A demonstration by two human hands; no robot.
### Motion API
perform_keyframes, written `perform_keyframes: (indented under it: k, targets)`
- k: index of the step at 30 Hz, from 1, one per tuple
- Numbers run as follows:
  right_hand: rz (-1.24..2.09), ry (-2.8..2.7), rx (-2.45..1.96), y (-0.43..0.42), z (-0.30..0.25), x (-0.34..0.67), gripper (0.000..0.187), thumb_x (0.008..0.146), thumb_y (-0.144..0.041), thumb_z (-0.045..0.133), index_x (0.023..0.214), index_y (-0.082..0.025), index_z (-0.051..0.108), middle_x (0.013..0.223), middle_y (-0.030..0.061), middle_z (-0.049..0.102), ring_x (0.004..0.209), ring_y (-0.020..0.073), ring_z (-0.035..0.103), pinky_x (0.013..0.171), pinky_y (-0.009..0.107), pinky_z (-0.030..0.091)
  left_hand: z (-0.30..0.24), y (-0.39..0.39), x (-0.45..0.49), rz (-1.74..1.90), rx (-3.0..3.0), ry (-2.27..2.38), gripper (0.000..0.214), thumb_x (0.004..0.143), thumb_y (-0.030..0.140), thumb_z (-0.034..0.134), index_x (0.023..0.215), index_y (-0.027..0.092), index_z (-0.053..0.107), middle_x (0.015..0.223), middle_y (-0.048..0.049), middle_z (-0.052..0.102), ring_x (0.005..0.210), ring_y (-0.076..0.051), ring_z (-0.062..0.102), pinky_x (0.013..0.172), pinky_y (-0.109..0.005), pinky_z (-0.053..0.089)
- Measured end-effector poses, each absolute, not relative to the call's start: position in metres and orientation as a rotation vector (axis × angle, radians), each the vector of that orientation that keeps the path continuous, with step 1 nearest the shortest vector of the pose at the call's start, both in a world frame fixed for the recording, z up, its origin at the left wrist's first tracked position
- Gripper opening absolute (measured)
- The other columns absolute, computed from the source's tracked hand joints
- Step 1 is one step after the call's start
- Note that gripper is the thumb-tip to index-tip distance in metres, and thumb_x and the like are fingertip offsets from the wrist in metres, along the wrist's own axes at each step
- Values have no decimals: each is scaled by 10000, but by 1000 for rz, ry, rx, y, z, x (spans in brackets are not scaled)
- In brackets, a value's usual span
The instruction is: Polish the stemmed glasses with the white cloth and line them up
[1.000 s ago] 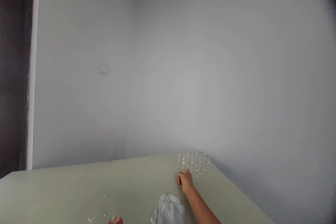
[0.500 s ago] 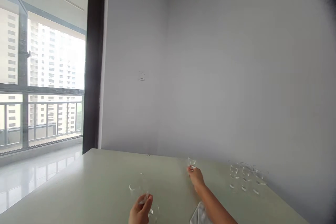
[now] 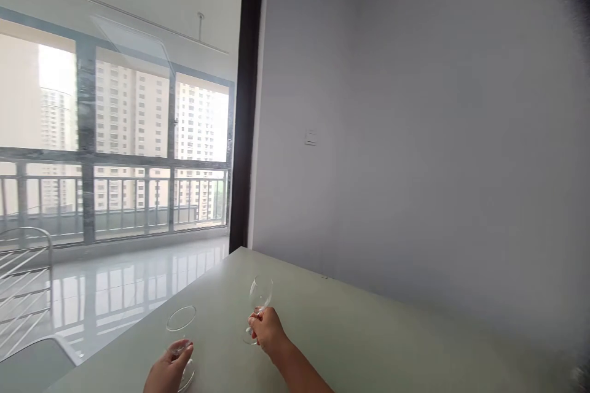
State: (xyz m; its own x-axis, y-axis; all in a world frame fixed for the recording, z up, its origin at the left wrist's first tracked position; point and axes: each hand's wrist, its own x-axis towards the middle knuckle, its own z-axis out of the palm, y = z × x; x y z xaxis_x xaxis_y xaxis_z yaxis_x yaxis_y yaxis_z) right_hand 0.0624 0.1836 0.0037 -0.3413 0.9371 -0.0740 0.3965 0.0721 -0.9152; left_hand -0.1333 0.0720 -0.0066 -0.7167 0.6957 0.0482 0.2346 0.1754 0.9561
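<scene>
My right hand (image 3: 267,331) is closed round the stem of a clear wine glass (image 3: 259,295), held upright just over the pale green table (image 3: 369,344). My left hand (image 3: 168,371) grips the stem of a second clear wine glass (image 3: 181,322) near the table's left front edge. The two glasses stand side by side, a short way apart. Both forearms come in from the bottom of the view.
A grey wall with a small switch plate (image 3: 310,138) runs behind the table. To the left, a dark door frame (image 3: 244,104) opens onto a glazed balcony with a railing and shiny floor. A white wire rack (image 3: 23,282) stands at the far left.
The view has swung left, so the group of glasses and the white cloth are out of sight. My right hand has carried a glass leftward, beside the one in my left hand.
</scene>
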Motion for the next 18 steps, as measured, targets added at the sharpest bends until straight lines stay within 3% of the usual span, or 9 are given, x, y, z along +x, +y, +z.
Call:
perform_keyframes:
  k: [12,18]
  targets:
    - [1135,-1999,-1362,184,-20,-29,179,888,-299,557,853,-134,616,722,-26,627,626,107,603,655,297,520,-29,74,-137,1617,983,1982,510,549,468,520,966,187,607,829,-65,747,828,-269,683,728,-320,511]
    - [1089,-2015,-1317,184,-18,-46,160,863,-290,587,922,-143,613,851,6,645,732,134,616,707,325,508,-32,72,-133,1638,971,2094,507,552,339,448,1024,180,542,997,-81,688,659,-211,651,691,-321,513]
